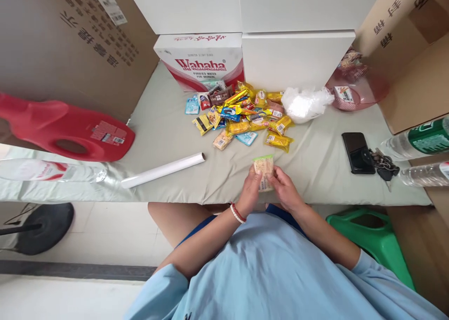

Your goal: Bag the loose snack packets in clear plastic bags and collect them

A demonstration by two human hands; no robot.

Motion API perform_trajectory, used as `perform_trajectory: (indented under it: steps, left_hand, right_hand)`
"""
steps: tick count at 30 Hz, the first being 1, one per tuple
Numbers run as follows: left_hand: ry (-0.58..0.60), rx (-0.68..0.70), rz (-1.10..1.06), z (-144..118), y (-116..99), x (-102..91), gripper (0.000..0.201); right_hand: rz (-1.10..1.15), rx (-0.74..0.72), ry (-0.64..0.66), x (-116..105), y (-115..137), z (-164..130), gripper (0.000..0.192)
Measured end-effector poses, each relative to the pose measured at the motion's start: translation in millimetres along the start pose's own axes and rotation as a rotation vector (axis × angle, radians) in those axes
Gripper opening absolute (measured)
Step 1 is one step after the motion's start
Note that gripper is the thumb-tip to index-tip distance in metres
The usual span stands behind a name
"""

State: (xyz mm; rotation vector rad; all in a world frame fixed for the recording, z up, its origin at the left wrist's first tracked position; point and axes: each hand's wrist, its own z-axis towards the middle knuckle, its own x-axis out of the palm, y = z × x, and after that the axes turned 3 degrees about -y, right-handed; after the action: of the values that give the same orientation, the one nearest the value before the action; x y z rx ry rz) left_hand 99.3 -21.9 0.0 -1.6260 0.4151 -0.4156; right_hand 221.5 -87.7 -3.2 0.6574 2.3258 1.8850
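Between my two hands, just above the front edge of the table, is a small snack packet (264, 170), pale with printing and a green top edge. My left hand (249, 188) grips its left side, thumb on the front. On the right side, my right hand (286, 189) pinches it with thumb and fingers. Beyond the hands lies a loose pile of wrapped snacks (242, 114) in yellow, blue, red and brown wrappers. A yellow snack packet (278, 141) lies nearest, at the pile's front right.
A white tube (163, 170) lies left of my hands, near a red jug (70, 128) and a plastic bottle (52, 170). Behind stands a Wahaha carton (203, 53). Rightward are a white plastic bag (307, 104), a phone (358, 152), keys (386, 165) and clear bottles (426, 174).
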Motion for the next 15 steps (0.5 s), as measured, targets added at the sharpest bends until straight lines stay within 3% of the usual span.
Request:
perform_trajectory:
  steps: [3, 6, 8, 11, 13, 15]
  left_hand:
    - [0.073, -0.014, -0.054, 2.7, 0.3, 10.4, 0.056]
    - [0.012, -0.037, 0.125, 5.9, 4.0, -3.5, 0.053]
    - [-0.105, 0.022, 0.364, 7.1, 9.5, -27.8, 0.047]
    - [-0.296, 0.206, 0.694, 6.0, 22.9, -72.4, 0.039]
    - [-0.347, 0.266, 0.829, 3.5, 32.6, -95.3, 0.033]
    - [-0.343, 0.29, 0.915, 0.8, 39.8, -106.6, 0.03]
  right_hand:
    - [-0.109, -0.049, -0.015, -9.3, -0.1, 1.6, 0.054]
    - [-0.247, -0.106, -0.124, -45.2, 10.8, 13.3, 0.051]
    - [-0.351, -0.18, -0.275, -87.6, 31.7, 27.5, 0.048]
    - [-0.634, -0.274, -0.594, -168.6, 85.4, 59.8, 0.041]
    - [-0.835, -0.294, -0.83, -222.8, 128.2, 91.3, 0.04]
    - [-1.023, -0.217, -0.938, -267.7, 167.2, 130.7, 0.039]
